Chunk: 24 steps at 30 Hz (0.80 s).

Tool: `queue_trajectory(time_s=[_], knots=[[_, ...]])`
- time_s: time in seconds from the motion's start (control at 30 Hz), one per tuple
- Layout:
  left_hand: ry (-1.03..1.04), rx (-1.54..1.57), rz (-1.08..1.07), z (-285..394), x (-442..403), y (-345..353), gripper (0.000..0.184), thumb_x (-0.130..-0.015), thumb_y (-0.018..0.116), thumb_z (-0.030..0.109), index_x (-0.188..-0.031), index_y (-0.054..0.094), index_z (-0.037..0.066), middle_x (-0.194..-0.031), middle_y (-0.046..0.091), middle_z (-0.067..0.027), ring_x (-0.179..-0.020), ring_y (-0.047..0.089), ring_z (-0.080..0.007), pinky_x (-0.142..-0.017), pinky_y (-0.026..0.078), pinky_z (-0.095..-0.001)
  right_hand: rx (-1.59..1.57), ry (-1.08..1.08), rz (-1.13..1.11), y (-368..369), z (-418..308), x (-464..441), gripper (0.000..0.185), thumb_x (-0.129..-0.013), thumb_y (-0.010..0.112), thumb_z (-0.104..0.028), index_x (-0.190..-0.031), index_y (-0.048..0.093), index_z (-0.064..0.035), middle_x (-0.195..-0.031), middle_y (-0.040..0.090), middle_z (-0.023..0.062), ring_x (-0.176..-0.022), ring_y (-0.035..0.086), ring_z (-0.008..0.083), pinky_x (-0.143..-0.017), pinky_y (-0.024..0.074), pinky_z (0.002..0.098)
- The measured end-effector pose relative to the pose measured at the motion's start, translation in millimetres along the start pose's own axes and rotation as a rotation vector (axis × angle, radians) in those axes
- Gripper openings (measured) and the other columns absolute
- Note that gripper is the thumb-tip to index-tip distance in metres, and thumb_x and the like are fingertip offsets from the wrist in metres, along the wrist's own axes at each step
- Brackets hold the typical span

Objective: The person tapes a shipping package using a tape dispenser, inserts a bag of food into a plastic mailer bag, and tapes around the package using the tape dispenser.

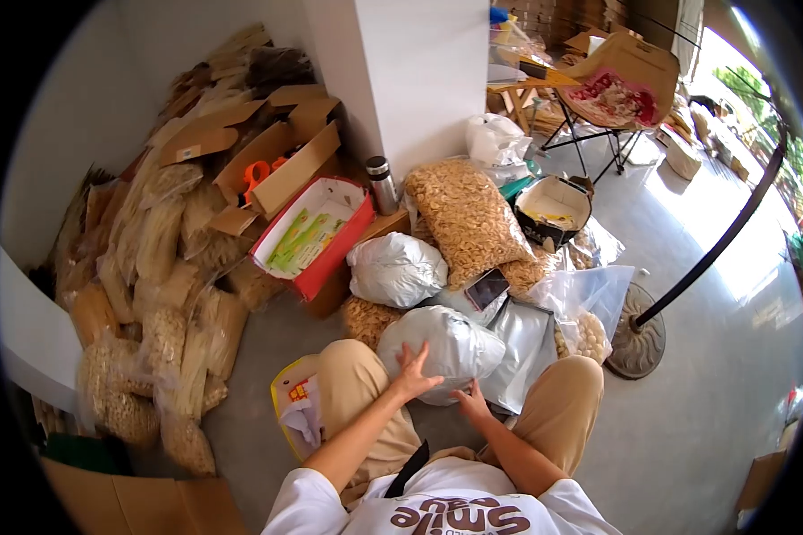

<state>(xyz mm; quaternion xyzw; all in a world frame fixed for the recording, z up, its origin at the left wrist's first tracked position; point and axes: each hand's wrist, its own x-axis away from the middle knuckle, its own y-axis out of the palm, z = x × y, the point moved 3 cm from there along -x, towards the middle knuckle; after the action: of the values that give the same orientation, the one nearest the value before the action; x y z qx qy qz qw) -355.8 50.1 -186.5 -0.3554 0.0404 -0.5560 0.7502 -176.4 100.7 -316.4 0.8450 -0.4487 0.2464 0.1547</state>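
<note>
A stuffed silver-grey plastic mailing bag (451, 343) lies in front of my lap, between my knees and the pile. My left hand (413, 374) presses on its near left side with the fingers spread. At its lower right edge, my right hand (473, 401) has bent fingers against the plastic. The bag is held between both hands; its contents are hidden. Directly behind it sits a second full silver bag (397, 269). A flatter silver mailing bag (519, 352) lies to the right, and a phone (486, 290) rests among the bags.
A large clear bag of tan pieces (464, 214) stands behind. To the left are a red box (330, 259), a steel flask (382, 185), an open carton (285, 169) and heaped clear packages (165, 348). A round metal stand base (636, 334) with a slanting pole is at right.
</note>
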Motion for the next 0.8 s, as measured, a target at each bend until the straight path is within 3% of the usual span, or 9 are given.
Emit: queue_trajectory(time_s=[0.17,0.27,0.33,0.43,0.57,0.6,0.7,0.73,0.8], knots=[[0.08,-0.121,0.105,6,-13,19,0.098,-0.062,0.07,0.035,-0.141,0.014,0.018,-0.137,-0.004,-0.0371,-0.122,-0.004,-0.061,-0.103,0.013,-0.056,0.038,-0.017,-0.07,-2,0,4,0.095,-0.076,0.064,-0.029,-0.141,-0.002,-0.0084,-0.141,0.021,0.0141,-0.115,0.042,0.0264,-0.081,0.0445,0.0387],[-0.073,-0.232,0.172,3,-30,15,0.101,-0.06,0.069,0.035,-0.141,0.01,0.02,-0.139,-0.003,-0.0349,-0.123,0.0,-0.0596,-0.103,0.015,-0.055,0.103,-0.04,-0.139,0,-7,15,0.093,-0.077,0.063,-0.028,-0.141,-0.002,-0.0105,-0.146,0.009,0.014,-0.121,0.038,0.0266,-0.085,0.0432,0.0396],[-0.15,-0.188,0.176,9,-33,6,0.105,-0.059,0.069,0.036,-0.142,0.005,0.022,-0.141,-0.006,-0.0308,-0.124,-0.002,-0.0578,-0.103,0.013,-0.0558,0.215,-0.089,-0.096,2,-19,29,0.088,-0.076,0.064,-0.026,-0.138,0.009,0.0039,-0.13,0.041,0.0183,-0.11,0.05,0.0246,-0.086,0.041,0.028],[-0.22,0.016,0.143,15,-31,6,0.107,-0.064,0.069,0.041,-0.141,-0.001,0.019,-0.142,-0.018,-0.022,-0.127,-0.016,-0.0502,-0.096,0.007,-0.0676,0.219,-0.006,-0.163,4,-30,43,0.087,-0.074,0.065,-0.028,-0.138,0.013,0.0024,-0.127,0.043,0.0185,-0.108,0.051,0.0244,-0.084,0.0428,0.0292],[-0.204,0.159,0.192,19,-25,5,0.105,-0.065,0.069,0.039,-0.141,0.001,0.017,-0.143,-0.014,-0.0234,-0.128,-0.014,-0.0489,-0.098,0.005,-0.0652,0.377,-0.045,-0.133,-2,-18,34,0.087,-0.072,0.066,-0.03,-0.137,0.018,0.0007,-0.122,0.047,0.019,-0.104,0.053,0.0242,-0.081,0.0446,0.0304],[-0.209,0.163,0.197,19,-22,7,0.105,-0.065,0.069,0.039,-0.141,0.001,0.017,-0.143,-0.014,-0.0234,-0.128,-0.014,-0.0489,-0.098,0.005,-0.0652,0.394,-0.023,-0.147,-2,-19,34,0.086,-0.073,0.066,-0.028,-0.138,0.017,-0.001,-0.129,0.04,0.0159,-0.105,0.051,0.0227,-0.077,0.0455,0.0311],[0.222,-0.071,0.202,39,-1,17,0.102,-0.068,0.067,0.034,-0.141,0.0,0.013,-0.143,-0.007,-0.0248,-0.131,-0.006,-0.0455,-0.098,0.005,-0.0652,0.442,0.004,-0.165,-4,-22,35,0.083,-0.075,0.065,-0.026,-0.139,0.016,-0.0047,-0.136,0.032,0.0121,-0.105,0.05,0.0207,-0.075,0.0458,0.032],[0.22,-0.07,0.202,50,10,10,0.102,-0.068,0.067,0.034,-0.141,0.0,0.013,-0.143,-0.007,-0.0248,-0.131,-0.006,-0.0455,-0.098,0.005,-0.0652,0.474,0.01,-0.174,-5,-22,33,0.083,-0.075,0.065,-0.025,-0.139,0.017,-0.0067,-0.136,0.032,0.0115,-0.106,0.05,0.0202,-0.077,0.0453,0.0321],[0.713,0.135,0.158,85,51,-10,0.091,-0.075,0.062,0.027,-0.142,0.001,0.016,-0.145,-0.004,-0.0204,-0.133,-0.005,-0.0391,-0.1,0.006,-0.0632,0.259,-0.112,-0.387,-2,-12,22,0.079,-0.076,0.063,-0.024,-0.14,0.018,-0.0144,-0.135,0.034,0.0111,-0.105,0.05,0.0207,-0.081,0.0432,0.0301]])
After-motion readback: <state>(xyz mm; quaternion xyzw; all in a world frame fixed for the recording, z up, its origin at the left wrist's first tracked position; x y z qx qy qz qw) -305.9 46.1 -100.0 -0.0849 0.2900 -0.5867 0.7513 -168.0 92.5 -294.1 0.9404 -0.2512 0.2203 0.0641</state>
